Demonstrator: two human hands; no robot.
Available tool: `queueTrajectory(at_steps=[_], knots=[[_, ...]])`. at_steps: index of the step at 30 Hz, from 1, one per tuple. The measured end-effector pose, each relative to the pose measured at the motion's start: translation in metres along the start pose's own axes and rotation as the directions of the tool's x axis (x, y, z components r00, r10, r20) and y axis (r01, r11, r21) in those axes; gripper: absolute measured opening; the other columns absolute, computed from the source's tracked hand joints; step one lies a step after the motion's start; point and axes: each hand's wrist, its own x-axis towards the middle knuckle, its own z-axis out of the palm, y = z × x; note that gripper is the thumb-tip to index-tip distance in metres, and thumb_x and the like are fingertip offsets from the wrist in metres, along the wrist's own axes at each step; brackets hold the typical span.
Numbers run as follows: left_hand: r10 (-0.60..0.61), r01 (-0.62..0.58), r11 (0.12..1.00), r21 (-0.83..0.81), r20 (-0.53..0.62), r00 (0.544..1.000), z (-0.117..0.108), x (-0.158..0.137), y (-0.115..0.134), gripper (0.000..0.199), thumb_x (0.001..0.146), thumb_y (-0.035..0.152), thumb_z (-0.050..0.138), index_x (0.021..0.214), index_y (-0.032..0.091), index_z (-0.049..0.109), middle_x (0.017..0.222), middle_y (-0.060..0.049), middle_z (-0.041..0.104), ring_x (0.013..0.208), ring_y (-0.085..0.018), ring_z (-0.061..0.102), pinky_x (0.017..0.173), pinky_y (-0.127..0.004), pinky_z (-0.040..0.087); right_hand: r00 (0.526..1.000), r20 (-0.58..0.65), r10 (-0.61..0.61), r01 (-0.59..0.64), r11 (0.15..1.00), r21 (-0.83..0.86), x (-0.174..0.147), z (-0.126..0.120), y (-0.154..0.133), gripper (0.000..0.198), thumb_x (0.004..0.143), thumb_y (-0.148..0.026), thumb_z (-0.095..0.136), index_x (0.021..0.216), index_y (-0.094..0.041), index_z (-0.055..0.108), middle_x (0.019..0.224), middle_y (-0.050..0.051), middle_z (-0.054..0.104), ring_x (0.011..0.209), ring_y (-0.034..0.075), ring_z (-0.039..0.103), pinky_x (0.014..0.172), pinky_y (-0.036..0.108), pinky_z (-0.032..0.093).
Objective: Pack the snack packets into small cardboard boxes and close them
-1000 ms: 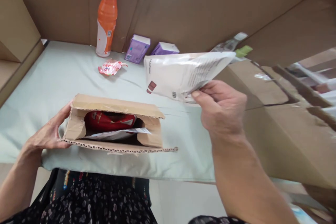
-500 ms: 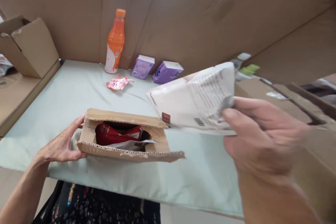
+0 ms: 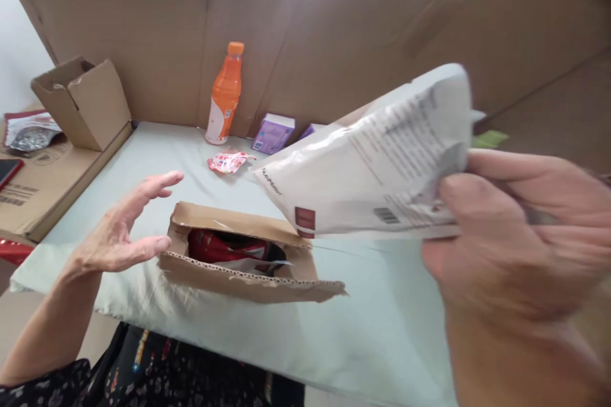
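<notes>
Beyond your left hand (image 3: 121, 229) and your right hand (image 3: 529, 235), a brown cardboard wall (image 3: 353, 32) spans the far side of the table. Below both hands, a pale green cloth (image 3: 377, 318) covers the tabletop. Farther out to the left of your left hand lies a flat printed carton (image 3: 62, 178). Just to the right of your left hand sits a torn-edged box (image 3: 248, 286), its top gaping; your left hand is spread, thumb apart from fingers, gripping nothing, the thumb tip right at the box's near end, though you cannot tell whether it touches. Beyond your left hand, an upright box (image 3: 100, 108) stands on the carton. Your right hand pinches a white pouch (image 3: 358, 172) by its right end between thumb and fingers; the pouch is tilted and reaches leftward from that hand, its lower corner overlapping the view of the box's far right edge. Past your left hand, an orange bottle (image 3: 226, 98) stands near the wall. A silvery packet (image 3: 33, 133) lies on the carton, left of the upright box. Right of your left hand, inside the torn-edged box, is a red packet (image 3: 224, 247). Beyond the pouch from your right hand are two purple packs (image 3: 273, 133), one partly hidden, and nearer your left hand than these, a crumpled pink-and-white wrapper (image 3: 228, 162).
</notes>
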Motion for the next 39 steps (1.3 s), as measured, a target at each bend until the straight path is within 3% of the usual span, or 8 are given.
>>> queueTrajectory(at_steps=[10,13,17,20,22,27,32,39], knots=[[-0.032,0.034,0.998,0.046,-0.056,0.998,0.001,-0.021,0.0,0.054,0.098,0.042,0.073,0.15,0.04,0.062,0.159,-0.004,0.061,0.147,-0.032,0.056,0.123,-0.05,0.049,0.929,0.337,-0.155,0.261,0.919,-0.297,0.0,0.049,0.066,0.028,0.099,-0.037,0.06,0.111,-0.019,0.078,0.105,0.012,0.081,0.094,0.026,0.074,0.084,0.043,0.057],[-0.052,0.052,0.999,-0.004,-0.081,0.995,-0.003,-0.027,-0.005,0.057,0.098,0.053,0.071,0.152,0.041,0.06,0.159,-0.004,0.061,0.148,-0.036,0.055,0.121,-0.056,0.051,0.796,0.605,-0.014,0.235,0.929,-0.287,-0.021,0.059,0.081,0.033,0.098,-0.045,0.064,0.116,-0.021,0.077,0.128,0.015,0.078,0.119,0.034,0.072,0.103,0.055,0.054],[-0.132,0.132,0.991,-0.007,-0.003,0.991,-0.011,-0.042,-0.025,0.076,0.09,0.07,0.075,0.157,0.041,0.054,0.163,-0.006,0.056,0.151,-0.041,0.051,0.121,-0.061,0.05,0.572,0.81,0.132,-0.014,0.988,-0.151,-0.055,0.018,0.091,0.041,0.099,-0.05,0.063,0.131,-0.027,0.075,0.147,0.011,0.07,0.137,0.033,0.065,0.116,0.055,0.051],[-0.207,0.207,0.978,0.003,0.083,0.975,-0.007,-0.052,-0.044,0.097,0.081,0.074,0.081,0.164,0.042,0.043,0.171,-0.009,0.046,0.153,-0.045,0.048,0.124,-0.065,0.047,0.334,0.926,0.178,-0.314,0.947,-0.069,-0.073,-0.032,0.089,0.078,0.09,-0.067,0.072,0.158,-0.032,0.055,0.163,0.011,0.057,0.146,0.035,0.058,0.117,0.052,0.053],[-0.216,0.22,0.975,-0.03,0.104,0.971,0.004,-0.054,-0.052,0.11,0.076,0.077,0.083,0.168,0.045,0.032,0.176,-0.008,0.037,0.155,-0.047,0.043,0.126,-0.069,0.042,0.269,0.95,0.161,-0.453,0.891,-0.023,-0.082,-0.054,0.081,0.108,0.08,-0.081,0.076,0.169,-0.034,0.037,0.171,0.011,0.045,0.153,0.037,0.05,0.121,0.052,0.05],[-0.236,0.244,0.956,-0.161,0.065,0.97,0.043,-0.046,-0.056,0.127,0.067,0.09,0.08,0.17,0.05,0.018,0.182,-0.006,0.023,0.163,-0.051,0.027,0.129,-0.075,0.028,0.428,0.892,0.142,-0.47,0.878,0.085,-0.098,-0.037,0.05,0.135,0.064,-0.082,0.088,0.173,-0.039,0.021,0.181,0.008,0.026,0.164,0.038,0.031,0.132,0.055,0.034],[-0.431,0.398,0.889,-0.228,-0.118,0.895,0.065,-0.033,-0.043,0.117,0.071,0.084,0.08,0.168,0.038,0.033,0.17,-0.013,0.044,0.154,-0.052,0.042,0.125,-0.073,0.036,0.651,0.746,0.142,-0.454,0.86,0.233,-0.105,0.0,0.033,0.079,0.086,-0.069,0.078,0.155,-0.037,0.056,0.165,0.009,0.051,0.156,0.038,0.045,0.127,0.06,0.041],[-0.479,0.453,0.871,-0.19,-0.128,0.868,0.062,-0.025,-0.04,0.088,0.076,0.07,0.08,0.153,0.037,0.055,0.163,-0.008,0.053,0.146,-0.048,0.05,0.125,-0.069,0.038,0.638,0.737,0.223,-0.443,0.889,0.115,-0.107,-0.014,0.02,0.041,0.093,-0.05,0.075,0.131,-0.032,0.077,0.167,0.009,0.051,0.157,0.037,0.043,0.127,0.058,0.04]])
